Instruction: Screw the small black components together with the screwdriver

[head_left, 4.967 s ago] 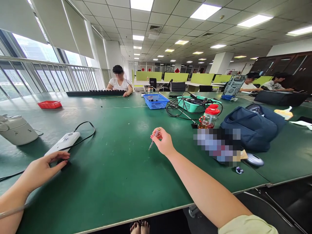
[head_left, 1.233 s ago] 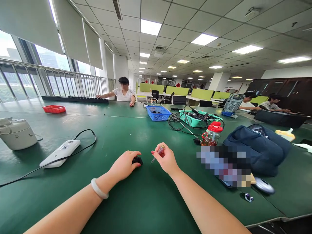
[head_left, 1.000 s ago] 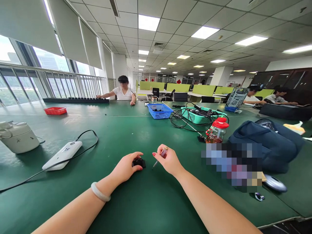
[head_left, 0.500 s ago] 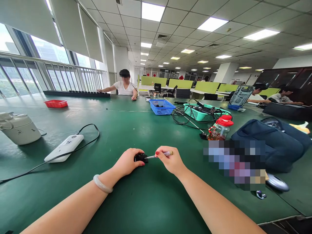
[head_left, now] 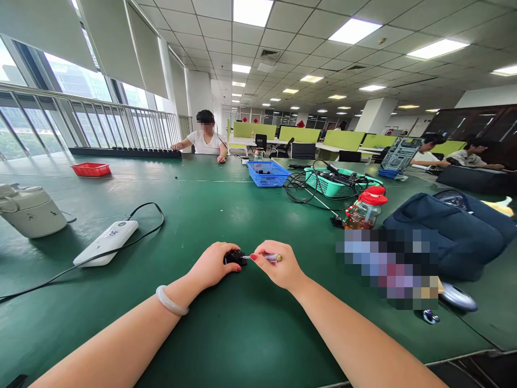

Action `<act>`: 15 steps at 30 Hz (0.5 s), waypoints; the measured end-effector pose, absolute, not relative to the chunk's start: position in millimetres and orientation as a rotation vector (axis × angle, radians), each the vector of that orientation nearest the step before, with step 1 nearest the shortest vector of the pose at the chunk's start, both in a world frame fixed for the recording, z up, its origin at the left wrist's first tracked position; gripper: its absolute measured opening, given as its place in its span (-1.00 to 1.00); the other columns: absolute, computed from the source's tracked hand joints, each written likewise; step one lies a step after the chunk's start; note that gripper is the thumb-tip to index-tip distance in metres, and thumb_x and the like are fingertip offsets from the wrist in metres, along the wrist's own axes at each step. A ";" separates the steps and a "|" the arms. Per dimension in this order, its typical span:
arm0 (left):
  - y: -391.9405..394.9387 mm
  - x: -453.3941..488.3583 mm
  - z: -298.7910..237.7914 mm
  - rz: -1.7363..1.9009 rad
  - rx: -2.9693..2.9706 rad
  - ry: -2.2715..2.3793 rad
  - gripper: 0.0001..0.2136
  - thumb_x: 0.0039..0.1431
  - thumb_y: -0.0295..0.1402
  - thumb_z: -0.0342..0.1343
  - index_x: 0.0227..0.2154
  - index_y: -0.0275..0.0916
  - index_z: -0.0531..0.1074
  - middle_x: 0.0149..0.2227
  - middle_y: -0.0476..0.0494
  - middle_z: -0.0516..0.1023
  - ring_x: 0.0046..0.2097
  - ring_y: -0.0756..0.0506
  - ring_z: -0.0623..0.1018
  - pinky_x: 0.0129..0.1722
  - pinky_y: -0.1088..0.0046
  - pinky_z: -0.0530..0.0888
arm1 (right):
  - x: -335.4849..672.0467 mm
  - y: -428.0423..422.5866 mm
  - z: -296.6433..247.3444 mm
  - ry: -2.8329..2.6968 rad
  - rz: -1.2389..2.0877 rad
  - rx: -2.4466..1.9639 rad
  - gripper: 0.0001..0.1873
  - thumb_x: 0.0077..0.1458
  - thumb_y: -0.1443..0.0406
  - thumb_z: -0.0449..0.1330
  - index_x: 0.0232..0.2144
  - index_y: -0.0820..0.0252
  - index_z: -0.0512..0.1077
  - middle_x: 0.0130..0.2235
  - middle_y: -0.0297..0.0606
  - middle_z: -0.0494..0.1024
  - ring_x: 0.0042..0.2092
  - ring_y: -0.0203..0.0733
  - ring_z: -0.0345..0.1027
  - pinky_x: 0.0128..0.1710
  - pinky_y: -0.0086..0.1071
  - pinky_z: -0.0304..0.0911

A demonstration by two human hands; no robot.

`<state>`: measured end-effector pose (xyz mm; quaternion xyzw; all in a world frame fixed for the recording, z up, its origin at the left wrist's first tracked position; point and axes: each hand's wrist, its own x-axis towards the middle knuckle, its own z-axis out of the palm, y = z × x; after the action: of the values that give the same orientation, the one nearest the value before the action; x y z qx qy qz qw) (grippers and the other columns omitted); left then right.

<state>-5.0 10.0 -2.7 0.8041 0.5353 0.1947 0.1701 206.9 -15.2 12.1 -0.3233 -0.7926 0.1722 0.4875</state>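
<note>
Working a slim screwdriver (head_left: 274,258) against a small black part (head_left: 241,260)

The black part sits on the green worktop (head_left: 242,328), midway between its left and right sides and nearer the near edge than the far one. The left hand (head_left: 213,264) is curled round the part's left side, fingers over the top and thumb along the front, pinning it down. The right hand (head_left: 280,263) pinches the screwdriver by its clear handle, the shaft lying almost level and pointing left, its tip meeting the part's right side.

As for progress, the part is held steady and the tool is in place; both of these are done. The part looks to be in one piece, and no loose bit shows beside it, so the tool work itself seems barely begun and most of it left. Whether the tip is seated or merely touching is too small to tell.

Toward the worktop's left side lies a white device (head_left: 105,245) with a black cord; toward the far edge stands a blue basket (head_left: 269,179) with small dark pieces inside.
</note>
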 end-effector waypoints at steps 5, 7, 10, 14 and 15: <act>8.3 -3.4 -0.2 0.531 2.272 1.523 -0.62 0.10 -0.22 0.26 0.00 -0.13 0.53 -0.01 -0.15 0.61 0.04 -0.25 0.53 0.09 0.20 0.46 | 207.5 -16.7 10.6 -1.975 0.359 -0.788 -0.61 0.25 0.10 0.13 -0.54 0.15 0.44 -0.56 -0.34 0.43 -0.52 -0.34 0.21 -0.48 -0.43 0.12; 7.8 -3.0 0.4 0.532 2.268 1.526 -0.63 0.12 -0.21 0.23 0.01 -0.12 0.53 -0.01 -0.15 0.61 0.04 -0.25 0.53 0.09 0.20 0.46 | 207.9 -16.9 10.8 -1.974 0.342 -0.780 -0.63 0.26 0.13 0.12 -0.54 0.15 0.44 -0.56 -0.34 0.42 -0.52 -0.34 0.20 -0.49 -0.44 0.11; 7.7 -3.0 0.4 0.541 2.279 1.520 -0.64 0.13 -0.21 0.22 0.00 -0.11 0.54 -0.01 -0.13 0.61 0.05 -0.25 0.53 0.09 0.21 0.46 | 208.5 -16.5 11.3 -1.980 0.328 -0.772 -0.64 0.26 0.15 0.12 -0.54 0.15 0.43 -0.57 -0.35 0.41 -0.52 -0.34 0.19 -0.49 -0.44 0.10; 8.5 -3.5 -0.8 0.554 2.298 1.514 -0.65 0.13 -0.21 0.21 -0.01 -0.11 0.54 -0.02 -0.12 0.62 0.04 -0.24 0.54 0.09 0.23 0.47 | 208.9 -17.1 13.6 -2.055 0.306 -0.789 -0.68 0.25 0.18 0.10 -0.51 0.15 0.43 -0.55 -0.34 0.42 -0.51 -0.34 0.20 -0.47 -0.44 0.11; 8.6 -3.6 -1.2 0.553 2.295 1.514 -0.65 0.13 -0.21 0.20 -0.01 -0.11 0.54 -0.02 -0.12 0.62 0.04 -0.23 0.54 0.09 0.22 0.47 | 209.0 -17.9 14.9 -2.088 0.301 -0.794 -0.70 0.25 0.20 0.09 -0.50 0.15 0.43 -0.54 -0.34 0.43 -0.50 -0.34 0.20 -0.46 -0.44 0.11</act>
<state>-3.6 8.6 -1.2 0.8068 0.5322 0.1942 0.1677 209.0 -17.9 14.9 -0.3180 -0.8365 0.1206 0.4296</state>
